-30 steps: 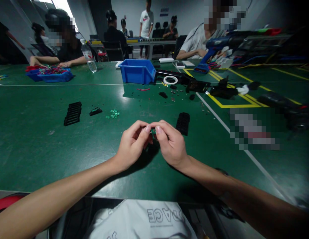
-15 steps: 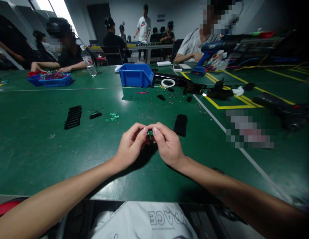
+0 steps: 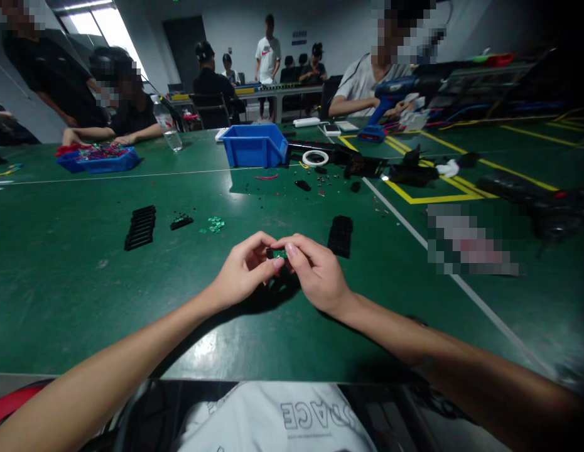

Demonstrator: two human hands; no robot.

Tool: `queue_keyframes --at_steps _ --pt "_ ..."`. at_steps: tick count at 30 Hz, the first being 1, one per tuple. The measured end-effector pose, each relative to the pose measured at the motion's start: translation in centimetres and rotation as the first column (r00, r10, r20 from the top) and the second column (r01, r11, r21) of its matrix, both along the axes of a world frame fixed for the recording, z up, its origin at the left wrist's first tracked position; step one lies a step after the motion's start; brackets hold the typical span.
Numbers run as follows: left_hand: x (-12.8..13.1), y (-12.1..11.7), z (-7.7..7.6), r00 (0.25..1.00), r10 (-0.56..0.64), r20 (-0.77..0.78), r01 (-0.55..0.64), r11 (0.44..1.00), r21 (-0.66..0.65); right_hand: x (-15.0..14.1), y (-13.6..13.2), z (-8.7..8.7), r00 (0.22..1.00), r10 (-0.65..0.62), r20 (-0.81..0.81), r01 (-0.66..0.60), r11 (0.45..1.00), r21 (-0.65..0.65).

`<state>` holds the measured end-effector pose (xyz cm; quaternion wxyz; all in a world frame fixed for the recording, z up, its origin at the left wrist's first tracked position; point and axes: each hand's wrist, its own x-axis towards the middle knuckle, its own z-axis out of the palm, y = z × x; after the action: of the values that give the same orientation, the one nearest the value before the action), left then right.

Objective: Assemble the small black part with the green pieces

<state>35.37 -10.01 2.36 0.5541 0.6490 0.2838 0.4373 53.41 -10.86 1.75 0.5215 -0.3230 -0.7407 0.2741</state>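
Observation:
Both hands meet over the green table, gripping one small green circuit board [image 3: 279,253] with a black part at its left end. My left hand [image 3: 247,270] is closed on its left side, thumb below the board and fingers behind it. My right hand [image 3: 318,273] pinches the right end between thumb and forefinger; that end is hidden. Just beyond the right hand lies a black slotted plastic piece [image 3: 340,236]. To the left are a pile of small green boards [image 3: 215,225], a small black piece with tiny parts [image 3: 181,221] and a black ribbed rack [image 3: 140,227].
A blue bin [image 3: 254,147] stands ahead, with a white tape ring [image 3: 315,158] beside it. Tiny scattered parts lie in front. A blue power drill [image 3: 374,119] is at the back right, a water bottle [image 3: 168,129] at the back left. Co-workers sit across the table.
My left thumb has slid down and away from the forefinger, so more of the board and its black end now shows. The camera view has shifted slightly. A standing person at left has come further into view.

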Motion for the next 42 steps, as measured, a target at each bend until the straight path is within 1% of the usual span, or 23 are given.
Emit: queue_keyframes --at_steps 5,9,12,16,21,24,31,33,38,42 --pt "-0.4 0.5 0.4 0.998 -0.059 -0.018 0.058 0.996 -0.074 0.1 0.3 -0.2 0.999 0.015 0.030 -0.015 1.000 -0.028" --pt "-0.8 1.0 0.3 0.993 -0.120 0.008 0.120 0.984 -0.136 0.4 0.5 -0.3 0.996 0.082 0.036 -0.078 0.990 -0.114" --pt "-0.9 1.1 0.1 0.991 -0.133 0.005 0.132 0.978 -0.163 0.6 0.6 -0.4 0.991 0.125 0.044 -0.116 0.980 -0.163" --pt "-0.7 1.1 0.1 0.993 -0.114 0.034 0.118 0.977 -0.177 0.7 0.5 -0.6 0.988 0.137 0.069 -0.123 0.976 -0.181" --pt "-0.4 0.9 0.2 0.994 -0.084 0.072 0.097 0.977 -0.189 0.6 0.2 -0.6 0.989 0.105 0.100 -0.094 0.990 -0.106" --pt "-0.3 0.7 0.2 0.994 -0.079 0.070 0.090 0.978 -0.186 0.5 0.1 -0.5 0.993 0.081 0.082 -0.075 0.995 -0.069" --pt "0.3 0.0 0.1 0.997 -0.016 0.080 0.031 0.983 -0.183 0.3 -0.2 -0.4 0.999 0.042 0.023 -0.041 0.998 -0.050" --pt "0.5 -0.1 0.2 0.996 -0.009 0.091 0.026 0.982 -0.186 0.2 -0.3 -0.5 0.999 0.044 0.000 -0.044 0.996 -0.073" --pt "0.6 -0.1 0.2 0.994 -0.012 0.111 0.035 0.977 -0.208 0.0 -0.4 -0.7 0.988 0.120 -0.098 -0.138 0.971 -0.198" --pt "0.6 -0.1 0.3 0.992 -0.010 0.124 0.036 0.977 -0.209 -0.1 -0.4 -0.8 0.987 0.114 -0.110 -0.136 0.967 -0.215"
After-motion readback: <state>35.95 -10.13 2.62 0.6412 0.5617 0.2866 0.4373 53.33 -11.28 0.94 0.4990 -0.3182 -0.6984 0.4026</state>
